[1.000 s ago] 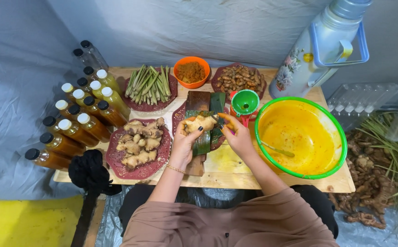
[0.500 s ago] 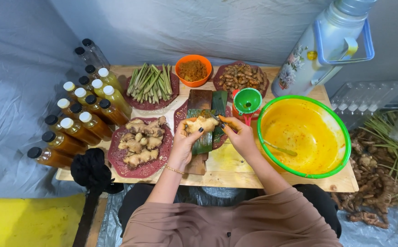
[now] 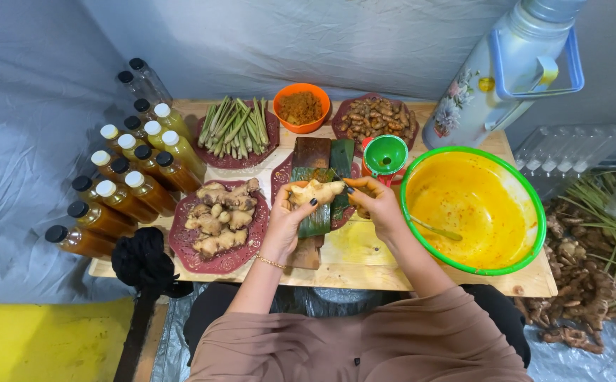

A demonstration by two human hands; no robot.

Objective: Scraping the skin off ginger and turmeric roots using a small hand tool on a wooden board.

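Both hands grip one ginger root (image 3: 316, 191): left hand (image 3: 285, 223) clamps it steady, right hand (image 3: 375, 205) fingers pinch its end; I keep it over the green leaf (image 3: 315, 221).

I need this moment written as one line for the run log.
left hand: holds pale knobbly ginger root | right hand: at root's right end | below: green banana leaf | right: large green-rimmed yellow bowl

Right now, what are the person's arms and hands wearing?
Loose brownish-pink sleeves, pushed up near the elbows. The left hand has a thin beaded bracelet at the wrist. Both it and the right hand have dark-painted nails on the fingers.
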